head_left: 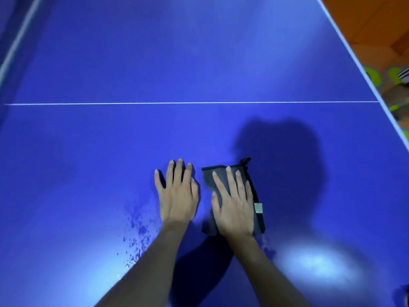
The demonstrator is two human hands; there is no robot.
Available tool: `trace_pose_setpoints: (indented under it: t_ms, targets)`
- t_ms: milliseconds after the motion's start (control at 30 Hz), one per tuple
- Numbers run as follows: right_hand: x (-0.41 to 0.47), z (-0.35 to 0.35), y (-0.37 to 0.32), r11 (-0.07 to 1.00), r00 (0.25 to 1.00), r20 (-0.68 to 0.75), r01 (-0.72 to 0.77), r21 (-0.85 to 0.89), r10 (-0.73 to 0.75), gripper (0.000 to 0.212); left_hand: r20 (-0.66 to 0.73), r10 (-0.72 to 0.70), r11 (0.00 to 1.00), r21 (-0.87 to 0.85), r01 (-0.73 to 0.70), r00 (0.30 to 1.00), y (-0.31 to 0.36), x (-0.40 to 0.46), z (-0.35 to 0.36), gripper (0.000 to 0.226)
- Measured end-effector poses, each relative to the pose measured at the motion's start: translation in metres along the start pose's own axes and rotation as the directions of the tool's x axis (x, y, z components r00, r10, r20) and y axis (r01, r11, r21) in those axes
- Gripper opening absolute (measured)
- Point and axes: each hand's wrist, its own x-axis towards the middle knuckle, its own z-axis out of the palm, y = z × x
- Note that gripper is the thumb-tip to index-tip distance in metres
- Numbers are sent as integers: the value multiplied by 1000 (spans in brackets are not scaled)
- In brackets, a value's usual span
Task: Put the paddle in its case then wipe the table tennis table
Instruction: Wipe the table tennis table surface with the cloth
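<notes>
A blue table tennis table [199, 63] fills the view, with a white centre line running left to right. My right hand [234, 202] lies flat with straight fingers on a folded grey cloth [209, 227] with a black edge and a small white tag, pressing it onto the table. My left hand [178, 193] rests flat on the bare table just left of the cloth, fingers straight and spread. Neither the paddle nor its case is in view.
Wet droplets [137, 229] speckle the table left of my left forearm. The table's white right edge [354, 54] runs diagonally, with an orange floor [376, 23] and green marks beyond it. A white band runs along the far left.
</notes>
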Motion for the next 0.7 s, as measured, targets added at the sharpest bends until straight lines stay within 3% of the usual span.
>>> trace_pose_setpoints:
  t_ms: [333,433,567,700]
  targets:
    - [195,14,-16,1000,1000,-5,23,-3,-23,60,-66,2,1000,5,-1,998,-3,5,14,44]
    - [239,20,-23,998,999,-24,49,32,-48,59,-17,-8,1000,26,8,1000,-2,9,15,46]
    - [254,29,-25,994,994,-97,63,87,-54,52,53,-5,1000,30,3,999,-3,10,13,46]
    - [221,28,-28,991,993,-95,82,110,-72,51,25,-11,999,-41,12,1000,-1,12,4,38]
